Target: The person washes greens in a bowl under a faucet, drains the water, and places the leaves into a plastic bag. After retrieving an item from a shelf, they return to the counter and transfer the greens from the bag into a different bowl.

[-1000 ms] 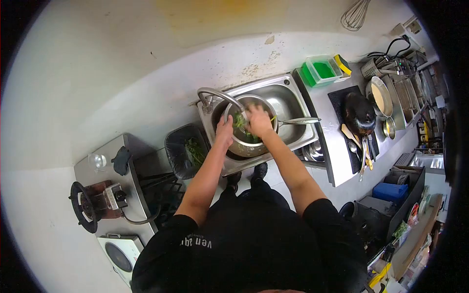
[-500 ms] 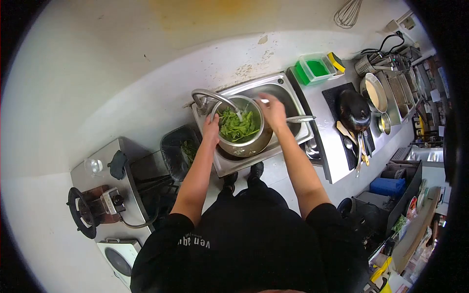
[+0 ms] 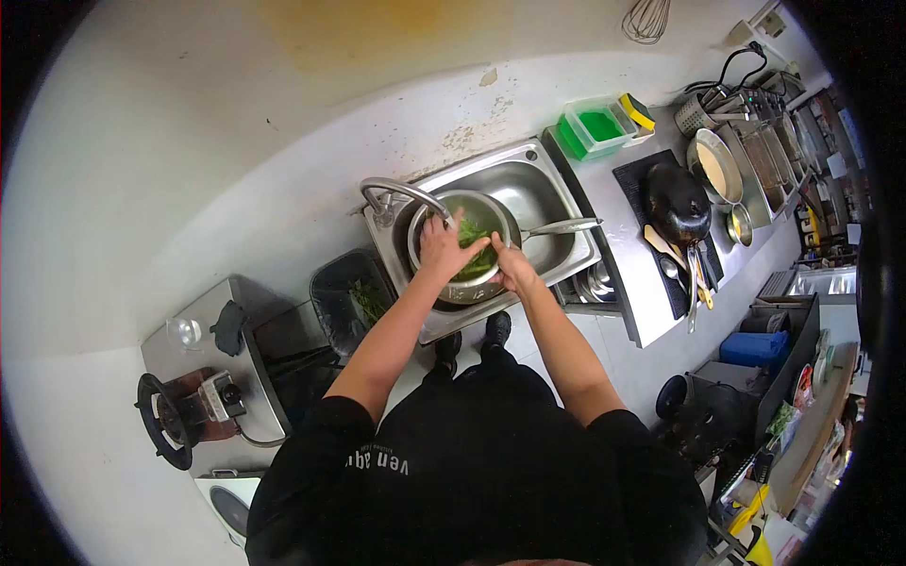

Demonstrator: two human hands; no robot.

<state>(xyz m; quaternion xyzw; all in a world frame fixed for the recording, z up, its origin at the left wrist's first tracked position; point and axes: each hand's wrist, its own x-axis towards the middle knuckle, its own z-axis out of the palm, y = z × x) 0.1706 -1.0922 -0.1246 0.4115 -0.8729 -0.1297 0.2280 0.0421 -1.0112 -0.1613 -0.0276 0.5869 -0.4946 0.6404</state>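
Observation:
Green leaves [image 3: 475, 268] lie in a metal bowl [image 3: 415, 226] under the curved faucet [image 3: 401, 188], over a larger pan with a long handle [image 3: 566, 226] in the steel sink [image 3: 528, 193]. Spread over the leaves inside the bowl is my left hand [image 3: 447, 247], its fingers apart. My right hand [image 3: 512, 264] grips the bowl's right rim, thumb on the inner side.
On the right counter [image 3: 623, 274] are a green-filled plastic container [image 3: 596, 127], a yellow sponge [image 3: 637, 112] and an upturned black pan [image 3: 676, 203]. A dark bin [image 3: 351, 307] with greens stands left of the sink. A gas burner [image 3: 168, 422] is farther left.
My left hand has gone from the bowl's left rim to over the leaves inside. My right hand has come down from above the sink onto the bowl's right rim.

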